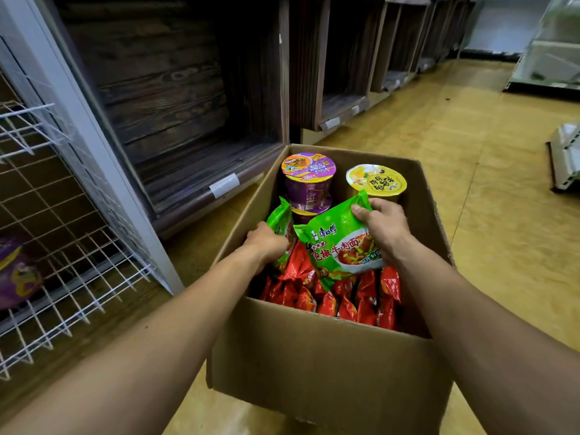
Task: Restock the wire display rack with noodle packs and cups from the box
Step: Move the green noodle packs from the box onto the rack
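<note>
Two hands work inside the box [314, 356], which stands on yellow floor [486, 189] beside the wire rack [78, 252]: the right hand [384, 229] pinches a green noodle pack [339, 249], the left hand [266, 243] grips a second green pack [278, 219]

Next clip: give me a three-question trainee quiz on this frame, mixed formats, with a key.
1. True or false: the right hand grips a green noodle pack above the red packs in the cardboard box.
2. What colour is the second pack, which the left hand holds by the box's left wall? A red, B green, C yellow.
3. Fill in: at the far end of the box, beside the purple cup, stands a second cup, whose lid is ____.
Key: 1 true; 2 B; 3 yellow.
</note>
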{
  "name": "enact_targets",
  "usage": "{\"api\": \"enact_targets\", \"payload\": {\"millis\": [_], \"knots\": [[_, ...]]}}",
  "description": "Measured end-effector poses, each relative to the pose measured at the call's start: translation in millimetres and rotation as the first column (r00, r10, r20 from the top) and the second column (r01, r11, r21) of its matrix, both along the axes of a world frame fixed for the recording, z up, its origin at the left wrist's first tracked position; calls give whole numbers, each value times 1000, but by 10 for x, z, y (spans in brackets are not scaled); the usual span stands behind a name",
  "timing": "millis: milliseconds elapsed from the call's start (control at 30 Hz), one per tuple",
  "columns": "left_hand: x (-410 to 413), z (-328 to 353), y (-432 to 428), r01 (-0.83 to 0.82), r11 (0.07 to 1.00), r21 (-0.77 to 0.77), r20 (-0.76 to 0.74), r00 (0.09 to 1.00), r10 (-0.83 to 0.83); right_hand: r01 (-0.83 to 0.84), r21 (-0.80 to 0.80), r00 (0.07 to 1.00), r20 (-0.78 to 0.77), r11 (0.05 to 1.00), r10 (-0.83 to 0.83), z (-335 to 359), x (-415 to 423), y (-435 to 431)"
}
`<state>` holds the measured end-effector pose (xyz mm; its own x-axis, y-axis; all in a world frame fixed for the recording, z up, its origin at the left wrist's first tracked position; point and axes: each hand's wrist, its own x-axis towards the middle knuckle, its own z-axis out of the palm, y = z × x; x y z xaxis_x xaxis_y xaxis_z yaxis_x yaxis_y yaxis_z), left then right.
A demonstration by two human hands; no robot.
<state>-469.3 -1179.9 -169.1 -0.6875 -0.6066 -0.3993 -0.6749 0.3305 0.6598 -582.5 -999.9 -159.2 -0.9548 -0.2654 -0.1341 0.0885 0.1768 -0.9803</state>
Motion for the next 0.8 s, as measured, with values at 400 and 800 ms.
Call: {"api": "enact_targets", "payload": {"millis": [400, 800], "knots": [[-92, -85, 37, -1, 997, -77, 69, 998, 6, -72, 66, 996, 64, 995, 68, -114, -80, 46], [2, -148, -1, 167, 920, -353, 167, 979, -114, -110, 71, 991, 86, 991, 103, -59, -21, 78]]}}
